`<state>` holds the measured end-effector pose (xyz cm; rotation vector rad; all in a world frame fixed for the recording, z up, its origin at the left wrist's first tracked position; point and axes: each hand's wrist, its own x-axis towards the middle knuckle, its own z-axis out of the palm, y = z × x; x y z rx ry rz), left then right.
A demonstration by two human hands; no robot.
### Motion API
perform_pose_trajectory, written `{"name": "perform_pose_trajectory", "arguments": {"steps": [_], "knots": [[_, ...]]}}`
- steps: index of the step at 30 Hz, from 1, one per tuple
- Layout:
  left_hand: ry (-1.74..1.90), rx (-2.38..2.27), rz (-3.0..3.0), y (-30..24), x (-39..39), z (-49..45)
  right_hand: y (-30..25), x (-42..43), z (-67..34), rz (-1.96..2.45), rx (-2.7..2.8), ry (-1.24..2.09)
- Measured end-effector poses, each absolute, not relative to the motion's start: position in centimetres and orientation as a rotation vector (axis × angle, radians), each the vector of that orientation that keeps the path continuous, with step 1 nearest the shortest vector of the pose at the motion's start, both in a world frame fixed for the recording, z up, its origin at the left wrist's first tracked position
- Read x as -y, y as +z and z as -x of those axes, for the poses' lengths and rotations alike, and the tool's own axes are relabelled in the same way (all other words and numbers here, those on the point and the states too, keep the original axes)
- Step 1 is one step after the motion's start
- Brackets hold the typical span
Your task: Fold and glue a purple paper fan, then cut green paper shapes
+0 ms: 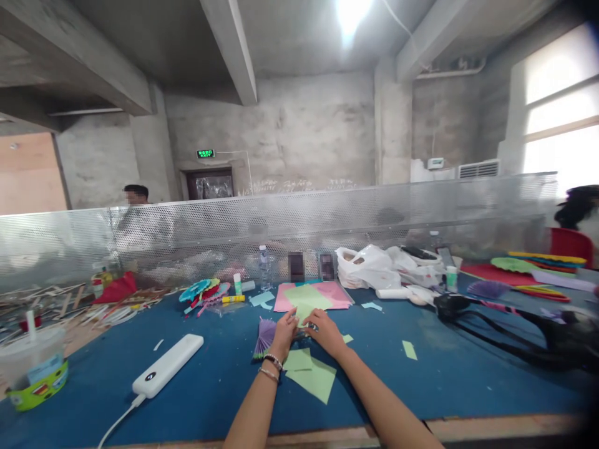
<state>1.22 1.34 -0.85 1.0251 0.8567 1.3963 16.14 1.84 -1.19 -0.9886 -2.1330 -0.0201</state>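
Note:
My left hand (284, 332) pinches the lower left edge of a light green sheet of paper (305, 313), held just above the table. Curled in at the sheet's lower right edge, my right hand (326, 332) has its fingertips on the paper. Between the hands sits something small and dark that I cannot make out. A purple pleated paper fan (265, 337) lies beside my left hand. Nearer to me, between my forearms, are a larger green paper piece (317, 379) and a smaller green piece (298, 360) overlapping it. Pink paper sheets (333, 295) lie behind my hands.
On the left stand a white power bank (167, 366) with a cable and a plastic drink cup (40, 362). Glue sticks (238, 285), colourful paper flowers (206, 293) and a water bottle (264, 268) are farther back. White plastic bags (367, 267) and a black bag (510, 324) lie right.

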Motion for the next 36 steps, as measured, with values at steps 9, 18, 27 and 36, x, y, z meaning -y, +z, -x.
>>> {"name": "perform_pose_trajectory", "arguments": {"steps": [9, 18, 27, 36], "knots": [[1.404, -0.85, -1.017, -1.1, -2.6, -0.4, -1.0, -2.1, -15.8, 0.959, 2.144, 0.059], [1.398, -0.862, -0.992, -1.2, -2.1, -1.0, -1.0, -2.1, -16.4, 1.032, 2.07, 0.04], [1.41, -0.907, -0.966, -0.5, -1.3, -1.0, -1.1, -2.4, -16.7, 1.031, 2.004, 0.0], [1.388, -0.906, -0.985, -0.5, -1.1, -1.4, -1.1, -2.6, -17.0, 0.967, 2.001, -0.011]]}}
